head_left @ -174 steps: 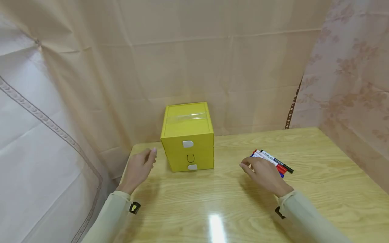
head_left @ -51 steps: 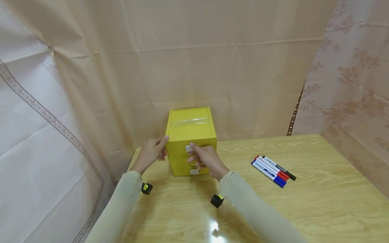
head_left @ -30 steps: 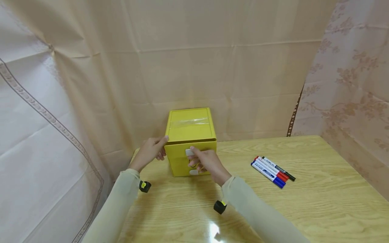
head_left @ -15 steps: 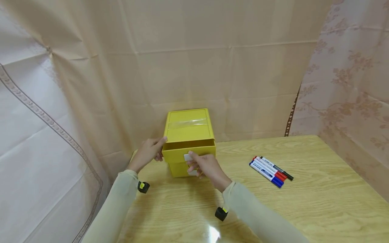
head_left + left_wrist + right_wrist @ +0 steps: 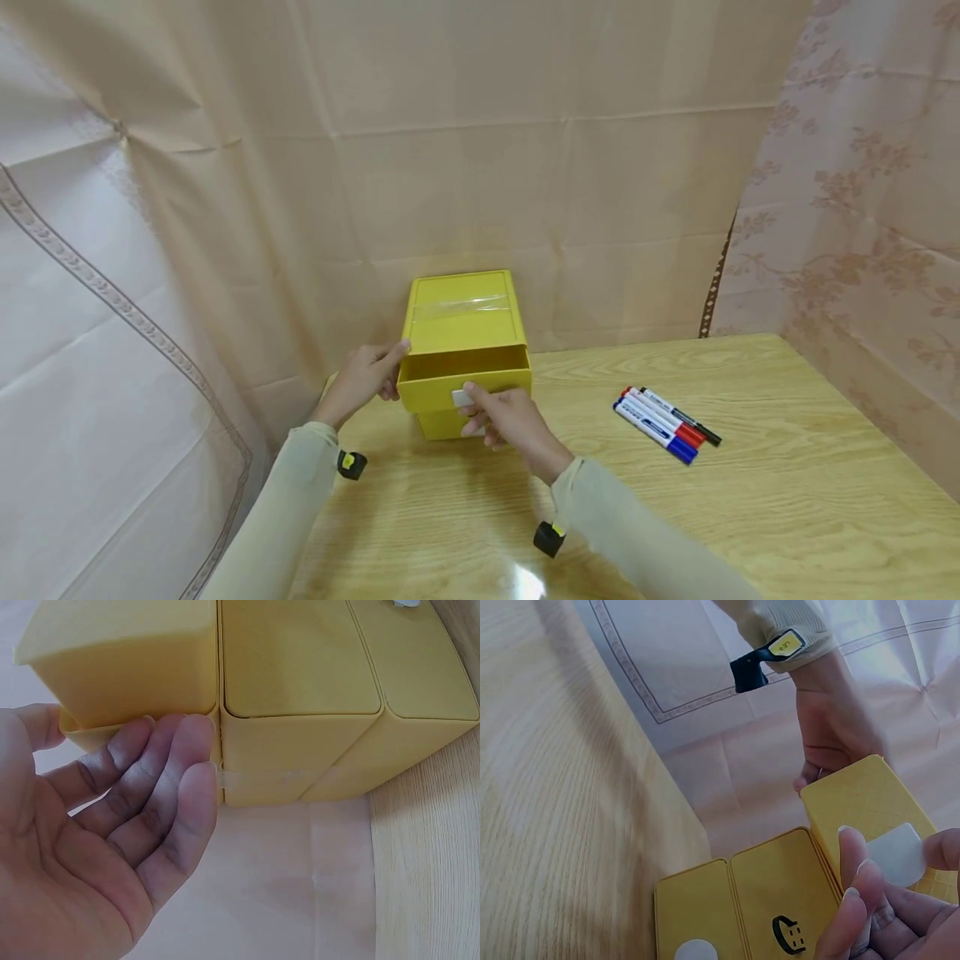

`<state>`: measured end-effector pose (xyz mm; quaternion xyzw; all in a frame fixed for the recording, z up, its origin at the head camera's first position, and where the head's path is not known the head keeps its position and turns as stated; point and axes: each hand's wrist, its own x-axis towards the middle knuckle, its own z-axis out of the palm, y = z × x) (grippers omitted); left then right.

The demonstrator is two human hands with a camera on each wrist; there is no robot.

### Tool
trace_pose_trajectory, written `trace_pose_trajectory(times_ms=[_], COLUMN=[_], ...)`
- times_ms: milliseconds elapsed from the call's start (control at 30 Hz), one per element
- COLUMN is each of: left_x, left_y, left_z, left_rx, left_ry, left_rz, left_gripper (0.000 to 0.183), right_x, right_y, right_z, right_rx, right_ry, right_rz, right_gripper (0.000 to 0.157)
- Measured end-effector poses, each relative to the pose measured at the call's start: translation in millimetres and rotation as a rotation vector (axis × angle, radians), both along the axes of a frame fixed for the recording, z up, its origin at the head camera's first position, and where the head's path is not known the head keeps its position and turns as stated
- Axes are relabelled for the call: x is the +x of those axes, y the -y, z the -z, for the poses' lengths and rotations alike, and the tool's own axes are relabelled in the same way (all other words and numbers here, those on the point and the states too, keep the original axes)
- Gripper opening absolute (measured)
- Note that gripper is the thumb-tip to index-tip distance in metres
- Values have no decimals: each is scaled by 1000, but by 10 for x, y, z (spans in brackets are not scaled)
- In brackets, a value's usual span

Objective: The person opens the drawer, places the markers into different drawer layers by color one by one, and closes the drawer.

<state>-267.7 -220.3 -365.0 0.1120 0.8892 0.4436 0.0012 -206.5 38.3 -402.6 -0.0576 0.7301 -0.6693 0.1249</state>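
A yellow drawer box (image 5: 461, 335) stands near the back of the table, with clear tape across its top. Its top drawer (image 5: 427, 395) is partly out, tilted slightly downward at the front; the part of its inside that shows holds nothing visible. My right hand (image 5: 517, 423) pinches the drawer's white pull tab (image 5: 897, 855) between thumb and fingers. On the box's left side, my left hand (image 5: 362, 382) holds the upper front corner: thumb at the top edge, slightly bent fingers (image 5: 196, 795) against the side wall. A smiling face (image 5: 789, 934) marks the middle drawer's front.
To the right on the wooden table (image 5: 787, 467) lie several capped markers side by side: a blue one (image 5: 654, 429), red ones (image 5: 686, 433) and a black one (image 5: 684, 417). A beige curtain (image 5: 450, 167) hangs close behind the box.
My right hand left the markers' side and took hold of the pull tab. The top drawer slid from closed to partly out, toward me. My left hand came to the box's corner and stayed.
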Motion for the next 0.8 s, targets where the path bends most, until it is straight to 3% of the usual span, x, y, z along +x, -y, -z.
trace_pose_trajectory(times_ms=[800], left_x=[11], left_y=[9], left_z=[-10], left_rx=[-42], left_ry=[-6], left_rz=[13], left_gripper=[64], right_x=[107], right_y=[-40], right_z=[44], right_rx=[-20], right_ry=[-7], right_rz=[-39], right_gripper=[60])
